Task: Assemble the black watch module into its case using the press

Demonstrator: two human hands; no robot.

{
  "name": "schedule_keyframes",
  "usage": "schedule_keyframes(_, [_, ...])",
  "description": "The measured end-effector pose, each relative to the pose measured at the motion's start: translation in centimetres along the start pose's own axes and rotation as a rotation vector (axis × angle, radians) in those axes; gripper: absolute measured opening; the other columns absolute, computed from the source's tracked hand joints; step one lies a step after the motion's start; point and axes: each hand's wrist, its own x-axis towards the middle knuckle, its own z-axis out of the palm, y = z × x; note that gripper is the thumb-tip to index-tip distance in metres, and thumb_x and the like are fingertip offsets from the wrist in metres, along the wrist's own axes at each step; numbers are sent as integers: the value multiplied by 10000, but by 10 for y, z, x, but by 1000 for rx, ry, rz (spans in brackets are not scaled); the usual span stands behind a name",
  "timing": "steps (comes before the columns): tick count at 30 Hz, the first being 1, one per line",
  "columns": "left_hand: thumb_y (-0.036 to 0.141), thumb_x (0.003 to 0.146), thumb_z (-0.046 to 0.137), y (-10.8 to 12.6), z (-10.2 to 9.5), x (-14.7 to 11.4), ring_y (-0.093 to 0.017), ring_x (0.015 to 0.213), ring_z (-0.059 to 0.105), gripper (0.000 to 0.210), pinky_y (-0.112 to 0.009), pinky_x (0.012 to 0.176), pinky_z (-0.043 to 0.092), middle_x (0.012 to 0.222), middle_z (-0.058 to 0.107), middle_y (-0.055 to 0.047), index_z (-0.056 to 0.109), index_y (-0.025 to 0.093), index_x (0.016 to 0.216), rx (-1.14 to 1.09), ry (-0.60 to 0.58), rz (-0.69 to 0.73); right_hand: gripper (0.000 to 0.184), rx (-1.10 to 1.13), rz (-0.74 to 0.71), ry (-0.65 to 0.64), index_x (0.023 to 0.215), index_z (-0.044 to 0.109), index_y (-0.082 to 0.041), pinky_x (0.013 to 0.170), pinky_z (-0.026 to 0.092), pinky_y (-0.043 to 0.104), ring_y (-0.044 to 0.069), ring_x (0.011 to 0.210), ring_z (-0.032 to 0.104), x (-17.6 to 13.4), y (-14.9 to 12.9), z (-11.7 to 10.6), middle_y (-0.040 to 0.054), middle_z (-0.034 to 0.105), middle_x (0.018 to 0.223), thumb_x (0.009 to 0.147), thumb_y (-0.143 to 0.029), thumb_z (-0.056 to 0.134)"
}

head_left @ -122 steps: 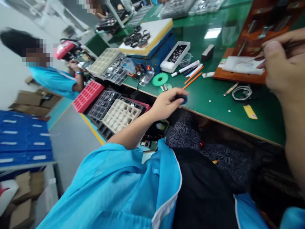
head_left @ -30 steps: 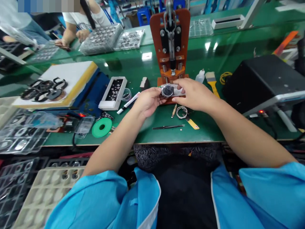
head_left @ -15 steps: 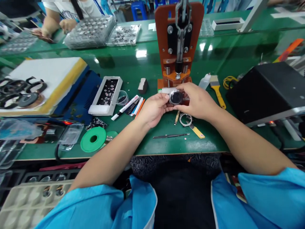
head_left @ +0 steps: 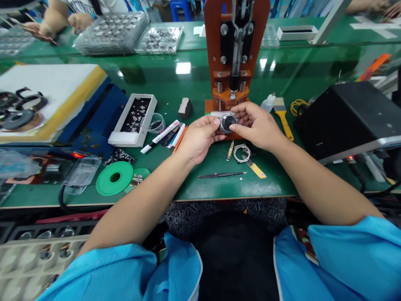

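Note:
Between my hands, in front of the orange lever press, is a round watch case with a dark face and silvery rim. My left hand pinches its left side between thumb and fingers. My right hand is closed round the right side, its thumb on the rim. Below them on the green bench lie a silver watch ring, a yellow-handled blade, a small wooden-handled tool and dark tweezers.
Left are several pens, a white box of small parts, a green spool and a blue machine. To the right stand a brush and a black box. A co-worker's hands show at top left.
My right thumb has moved onto the watch case's front edge. The case has tilted, showing more of its silvery rim. The whole view has shifted slightly.

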Motion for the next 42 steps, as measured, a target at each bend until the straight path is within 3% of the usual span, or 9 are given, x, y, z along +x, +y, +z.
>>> schedule_keyframes(7, [161, 1063, 799, -2, 1, -1, -109, 792, 700, 226, -234, 778, 592, 856, 728, 6, 659, 168, 886, -4, -39, 17, 209, 99, 12, 52, 1025, 717, -245, 893, 610, 408, 226, 918, 724, 3, 1, 2, 26, 798, 1040, 865, -373, 763])
schedule_keyframes(10, [170, 1052, 820, -1, 1, -1, -110, 781, 701, 231, -238, 782, 596, 848, 724, 9, 658, 171, 887, -25, -32, 5, 193, 121, 20, 64, 962, 706, -245, 871, 579, 402, 228, 903, 720, 3, 3, 2, 18, 777, 981, 869, -398, 777])
schedule_keyframes(16, [136, 1099, 709, -1, -1, -1, -121, 775, 727, 197, -260, 783, 610, 851, 746, -10, 663, 167, 910, -73, -37, -54, 162, 160, 21, 66, 924, 725, -238, 946, 605, 421, 252, 1023, 761, 2, -1, 0, 49, 823, 1086, 831, -353, 792])
schedule_keyframes(27, [136, 986, 819, 1, 3, -3, -116, 740, 731, 155, -238, 718, 600, 832, 775, -10, 694, 173, 900, -21, -2, -32, 131, 81, 17, 79, 915, 741, -238, 895, 611, 426, 258, 984, 765, -2, -5, 2, 57, 826, 1081, 820, -328, 741])
schedule_keyframes(35, [90, 992, 771, 1, 6, -6, -124, 660, 742, 81, -244, 625, 611, 828, 793, -7, 775, 171, 995, 175, 129, 85, 101, -63, -124, 65, 918, 768, -238, 835, 580, 400, 249, 952, 744, -6, -16, 2, 60, 802, 1041, 878, -256, 677])
schedule_keyframes(42, [67, 937, 806, -6, 3, -2, -112, 640, 721, 88, -228, 590, 588, 804, 781, -8, 810, 155, 932, 282, 151, 193, 94, -104, -140, 46, 921, 765, -240, 842, 588, 402, 232, 876, 699, -7, -17, 4, 59, 788, 1027, 901, -231, 674])
